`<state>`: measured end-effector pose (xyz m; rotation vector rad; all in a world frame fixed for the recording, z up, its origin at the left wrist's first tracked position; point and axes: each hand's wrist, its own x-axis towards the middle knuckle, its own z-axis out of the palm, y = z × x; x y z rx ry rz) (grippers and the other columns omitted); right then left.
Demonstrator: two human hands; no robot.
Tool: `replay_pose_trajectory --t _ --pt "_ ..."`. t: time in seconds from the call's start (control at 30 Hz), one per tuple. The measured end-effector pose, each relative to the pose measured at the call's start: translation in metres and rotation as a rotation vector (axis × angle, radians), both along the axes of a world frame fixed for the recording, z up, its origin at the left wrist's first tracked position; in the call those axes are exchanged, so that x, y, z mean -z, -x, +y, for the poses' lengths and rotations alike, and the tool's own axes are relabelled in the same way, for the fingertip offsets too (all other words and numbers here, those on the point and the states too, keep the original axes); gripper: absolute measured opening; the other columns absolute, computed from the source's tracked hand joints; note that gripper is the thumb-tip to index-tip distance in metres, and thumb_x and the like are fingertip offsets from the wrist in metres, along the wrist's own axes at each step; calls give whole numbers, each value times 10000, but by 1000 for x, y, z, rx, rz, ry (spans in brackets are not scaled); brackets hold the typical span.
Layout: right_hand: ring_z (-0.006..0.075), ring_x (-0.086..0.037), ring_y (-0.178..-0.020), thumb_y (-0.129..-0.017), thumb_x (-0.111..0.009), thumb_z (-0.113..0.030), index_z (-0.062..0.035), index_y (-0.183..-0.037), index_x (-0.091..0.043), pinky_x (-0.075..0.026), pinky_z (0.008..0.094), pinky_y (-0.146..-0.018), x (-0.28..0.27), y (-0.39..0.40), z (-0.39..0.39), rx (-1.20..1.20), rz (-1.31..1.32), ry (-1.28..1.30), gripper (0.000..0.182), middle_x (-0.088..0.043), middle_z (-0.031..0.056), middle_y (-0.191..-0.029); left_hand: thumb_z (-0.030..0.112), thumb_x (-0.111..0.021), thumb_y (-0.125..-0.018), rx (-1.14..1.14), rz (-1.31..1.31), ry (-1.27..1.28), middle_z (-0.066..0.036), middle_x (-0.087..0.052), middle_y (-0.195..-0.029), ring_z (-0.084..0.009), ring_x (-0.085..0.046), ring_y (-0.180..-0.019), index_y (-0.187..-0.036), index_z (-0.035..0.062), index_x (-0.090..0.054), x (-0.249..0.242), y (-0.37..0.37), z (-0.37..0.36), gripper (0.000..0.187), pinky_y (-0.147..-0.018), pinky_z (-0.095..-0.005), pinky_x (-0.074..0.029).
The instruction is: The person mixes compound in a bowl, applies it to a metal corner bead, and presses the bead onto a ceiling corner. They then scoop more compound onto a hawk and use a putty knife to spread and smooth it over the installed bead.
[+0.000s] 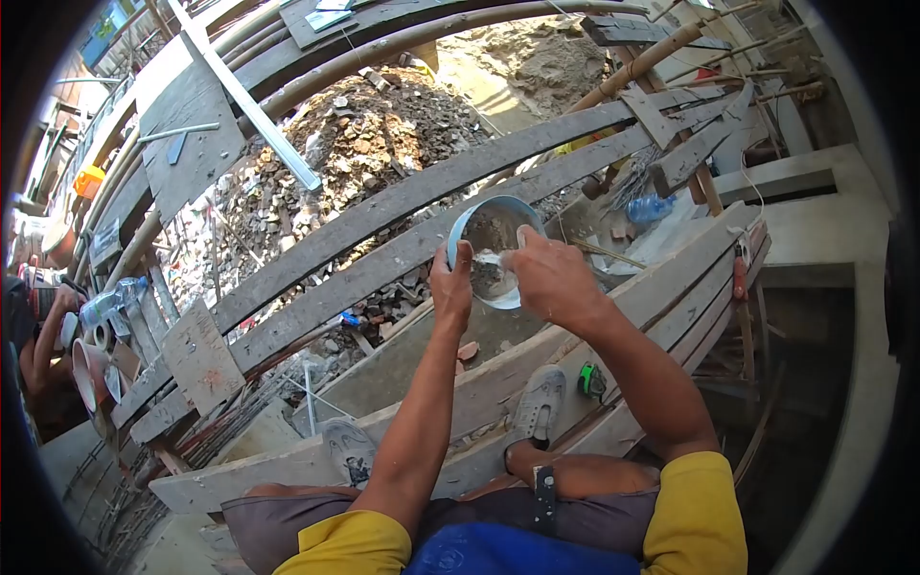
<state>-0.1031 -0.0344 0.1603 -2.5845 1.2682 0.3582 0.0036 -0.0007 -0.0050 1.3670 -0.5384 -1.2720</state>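
My left hand (451, 287) is closed on the left edge of a round, shallow light-blue bowl (468, 219), thumb at its rim. The bowl is tilted so that its inside faces me. Greyish residue and a whitish patch (491, 259) show inside it. My right hand (548, 276) is at the bowl's right side, its fingers curled in over the opening. Whatever those fingers hold, if anything, is hidden.
My shoes rest on wooden planks (460, 393), with a green-and-black tape measure (592, 380) beside the right shoe. Long boards (383, 225) cross ahead above rubble (374, 134). A plastic bottle (650, 208) lies at right. Another person's arm (48, 335) shows at far left.
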Motion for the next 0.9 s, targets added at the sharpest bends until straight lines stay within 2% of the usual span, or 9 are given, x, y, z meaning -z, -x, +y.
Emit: replay_pose_trajectory --t 0.07,0.17,0.23,0.37,0.43,0.57,0.67,0.8,0.9 --pt "393 -628 -869 -768 -559 -40 -55 -965 -662 -507 463 -756 -18 0 -14 173 -44 120 223 -572 217 -1007 736 -529 -795 -20 -46 -37 -81 -575 -888 -168 -503 -835 -1120 -10 -567 -6 1 1 814 -778 -309 -413" --pt "394 -624 -873 -776 -540 -30 -64 -974 -663 -503 462 -760 -5 15 -32 211 -51 235 235 -572 212 -1015 738 -533 -790 26 -46 56 -83 -579 -894 -174 -509 -835 -1124 -12 -565 -13 -1 0 822 -775 -314 -417" --pt "399 -622 -869 -778 -537 -26 -59 -974 -661 -501 465 -763 7 7 -26 226 3 173 234 -569 220 -1024 740 -534 -787 38 -55 65 -86 -581 -895 -176 -513 -837 -1128 -12 -565 -17 5 -3 827 -779 -317 -419" --pt "398 -619 -885 -782 -533 -26 -43 -966 -661 -494 467 -785 3 -1 -10 72 15 63 225 -566 220 -1018 741 -542 -782 40 -49 1 -94 -592 -908 -182 -532 -852 -1150 -17 -559 -1 -1 1 843 -789 -322 -427" --pt "391 -620 -908 -773 -532 -18 -19 -946 -658 -493 465 -793 -17 -3 -21 217 62 22 215 -566 241 -1043 739 -542 -783 27 -66 3 -95 -595 -904 -183 -536 -848 -1158 -17 -558 -3 1 2 844 -783 -324 -430" --pt "385 -623 -916 -754 -555 -18 -15 -930 -662 -493 462 -800 0 -1 -26 215 -3 116 205 -566 238 -1062 752 -535 -776 51 -124 62 -103 -603 -907 -190 -544 -836 -1195 -18 -550 -15 3 1 877 -776 -337 -442" --pt "380 -624 -880 -752 -566 -20 -39 -933 -670 -499 455 -793 0 -9 -12 30 136 -38 209 -571 196 -1039 771 -533 -760 78 -71 -5 -109 -608 -918 -195 -546 -830 -1220 -12 -545 0 -5 -1 909 -779 -340 -446" --pt "388 -623 -874 -751 -577 -36 -21 -928 -663 -499 474 -782 -11 2 -35 236 16 107 197 -567 199 -1010 765 -537 -762 21 -140 21 -111 -611 -920 -196 -550 -830 -1208 -5 -554 -12 -3 2 890 -776 -340 -446" --pt "382 -620 -865 -761 -598 -63 -42 -957 -672 -503 464 -774 5 -1 -24 137 70 119 211 -569 168 -980 762 -535 -767 18 -138 44 -123 -619 -942 -204 -564 -856 -1207 5 -558 -12 -3 -3 876 -797 -339 -444"
